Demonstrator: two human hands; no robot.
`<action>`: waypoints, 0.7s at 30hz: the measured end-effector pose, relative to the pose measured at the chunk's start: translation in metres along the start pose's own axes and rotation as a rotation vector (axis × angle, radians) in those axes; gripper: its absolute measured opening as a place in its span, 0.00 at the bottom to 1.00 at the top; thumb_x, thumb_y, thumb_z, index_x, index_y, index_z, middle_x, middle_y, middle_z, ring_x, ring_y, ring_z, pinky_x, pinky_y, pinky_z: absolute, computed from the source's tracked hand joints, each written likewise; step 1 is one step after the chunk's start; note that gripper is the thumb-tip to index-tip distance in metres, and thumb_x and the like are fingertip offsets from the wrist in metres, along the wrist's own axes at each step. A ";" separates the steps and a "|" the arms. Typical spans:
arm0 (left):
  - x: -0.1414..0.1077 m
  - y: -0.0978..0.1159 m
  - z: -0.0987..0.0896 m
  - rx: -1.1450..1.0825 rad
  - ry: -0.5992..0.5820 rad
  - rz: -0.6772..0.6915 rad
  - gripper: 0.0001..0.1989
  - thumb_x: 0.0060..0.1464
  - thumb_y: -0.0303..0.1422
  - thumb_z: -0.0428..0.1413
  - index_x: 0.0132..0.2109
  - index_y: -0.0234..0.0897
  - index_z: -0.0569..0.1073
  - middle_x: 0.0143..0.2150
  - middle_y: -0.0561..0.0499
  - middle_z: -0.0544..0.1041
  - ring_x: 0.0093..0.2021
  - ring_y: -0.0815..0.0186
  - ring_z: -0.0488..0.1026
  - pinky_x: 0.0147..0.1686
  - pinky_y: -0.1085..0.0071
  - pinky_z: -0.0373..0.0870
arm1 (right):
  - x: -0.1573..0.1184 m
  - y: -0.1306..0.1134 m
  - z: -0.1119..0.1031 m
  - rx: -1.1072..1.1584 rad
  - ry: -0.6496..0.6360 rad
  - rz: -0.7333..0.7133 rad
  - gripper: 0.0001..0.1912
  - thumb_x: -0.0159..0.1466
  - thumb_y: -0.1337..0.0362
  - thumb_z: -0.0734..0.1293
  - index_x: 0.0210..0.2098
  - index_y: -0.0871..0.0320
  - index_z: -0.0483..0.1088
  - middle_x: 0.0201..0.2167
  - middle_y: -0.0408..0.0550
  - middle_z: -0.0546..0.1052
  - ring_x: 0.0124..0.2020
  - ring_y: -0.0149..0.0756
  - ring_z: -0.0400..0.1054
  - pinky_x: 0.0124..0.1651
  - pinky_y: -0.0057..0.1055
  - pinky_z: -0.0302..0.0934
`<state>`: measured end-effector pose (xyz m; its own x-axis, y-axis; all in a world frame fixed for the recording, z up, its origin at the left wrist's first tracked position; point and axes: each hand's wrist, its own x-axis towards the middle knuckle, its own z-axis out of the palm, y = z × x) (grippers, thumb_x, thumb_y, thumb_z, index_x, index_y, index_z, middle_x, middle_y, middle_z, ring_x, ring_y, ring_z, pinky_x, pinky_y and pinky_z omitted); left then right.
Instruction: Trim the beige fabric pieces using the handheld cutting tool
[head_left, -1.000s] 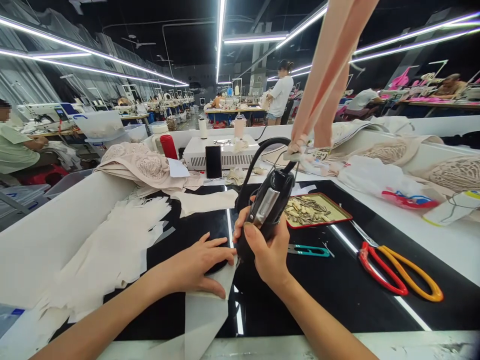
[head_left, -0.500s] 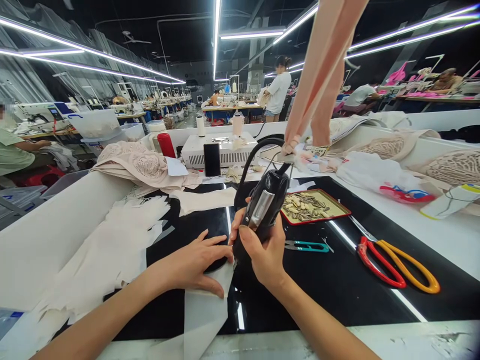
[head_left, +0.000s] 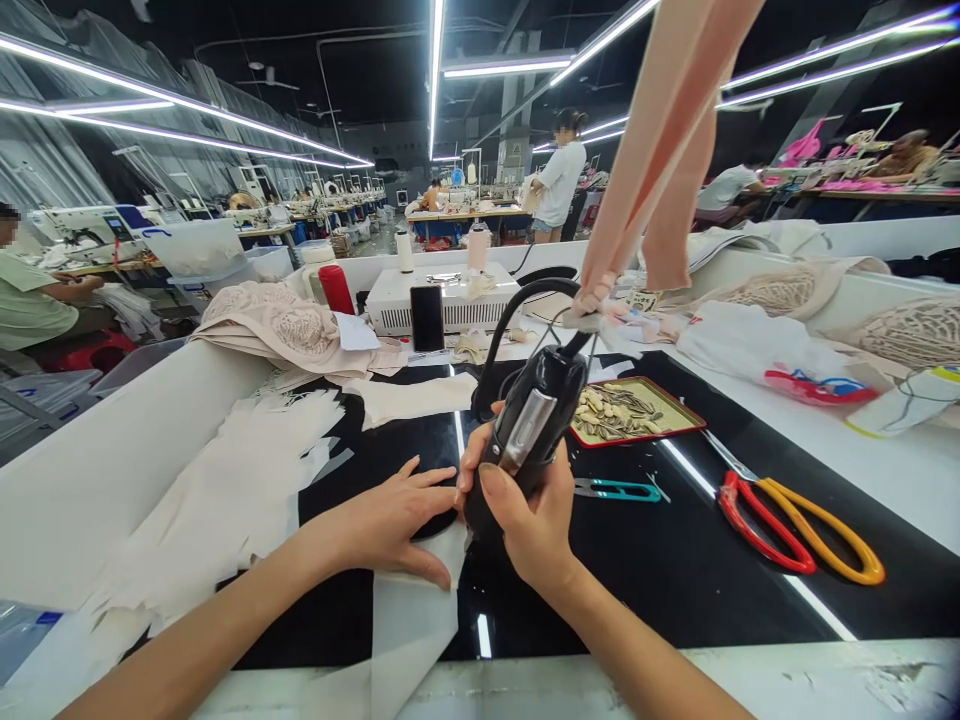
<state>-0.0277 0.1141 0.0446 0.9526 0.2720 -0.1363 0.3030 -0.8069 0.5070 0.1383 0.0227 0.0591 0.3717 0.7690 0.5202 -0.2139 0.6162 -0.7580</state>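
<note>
Beneath both hands spreads a glossy black work surface (head_left: 637, 580), the largest thing within reach. Beyond the left forearm lies a loose heap of pale cut pieces (head_left: 202, 490), overlapping and ragged at their edges. Above and beyond the right hand, long pink bands (head_left: 652, 150) hang down toward the cable end of the tool.

Under the left hand (head_left: 394, 520) runs a pale strip of cloth (head_left: 409, 625), reaching back toward the person past the near edge of the surface. That hand lies palm down with fingers spread and thumb apart, seemingly pressing the cloth flat. Its fingertips come close to the right hand (head_left: 536, 520), which is wrapped around a black corded tool (head_left: 536, 400), tilted, with its lower end at the strip's right side. Whether its tip touches the cloth is hidden.

Right of the right hand lie scissors (head_left: 769, 520) with red and orange handles. Nearer it, just beyond, is a shallow red-rimmed tray (head_left: 694, 428) of seeds, and beside it small teal snips (head_left: 630, 491).

The step in hand looks like working the tool at the cloth's edge; the next move calls for flat cloth, a steady tool and fingertips clear of its tip.
</note>
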 end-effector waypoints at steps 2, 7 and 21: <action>0.000 -0.002 0.001 0.012 0.009 0.007 0.35 0.56 0.48 0.71 0.66 0.43 0.72 0.72 0.38 0.68 0.77 0.39 0.56 0.72 0.26 0.37 | -0.002 0.000 0.003 0.009 -0.024 -0.007 0.15 0.64 0.62 0.74 0.45 0.49 0.66 0.33 0.38 0.76 0.29 0.32 0.73 0.38 0.37 0.75; 0.000 0.004 -0.002 0.053 0.005 0.029 0.36 0.57 0.42 0.72 0.68 0.41 0.71 0.73 0.38 0.67 0.77 0.41 0.55 0.74 0.33 0.47 | -0.006 0.004 0.007 -0.048 -0.018 -0.014 0.15 0.63 0.62 0.73 0.47 0.49 0.68 0.34 0.39 0.76 0.32 0.34 0.73 0.39 0.37 0.74; 0.001 0.014 -0.009 0.020 -0.063 0.036 0.27 0.57 0.33 0.72 0.62 0.45 0.76 0.71 0.44 0.70 0.78 0.41 0.54 0.73 0.29 0.45 | -0.005 0.001 0.006 -0.029 -0.015 -0.009 0.15 0.63 0.59 0.75 0.45 0.50 0.68 0.34 0.41 0.77 0.31 0.36 0.75 0.39 0.39 0.76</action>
<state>-0.0228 0.1077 0.0597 0.9625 0.2099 -0.1720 0.2687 -0.8262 0.4952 0.1310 0.0211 0.0580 0.3595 0.7663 0.5324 -0.1844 0.6177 -0.7645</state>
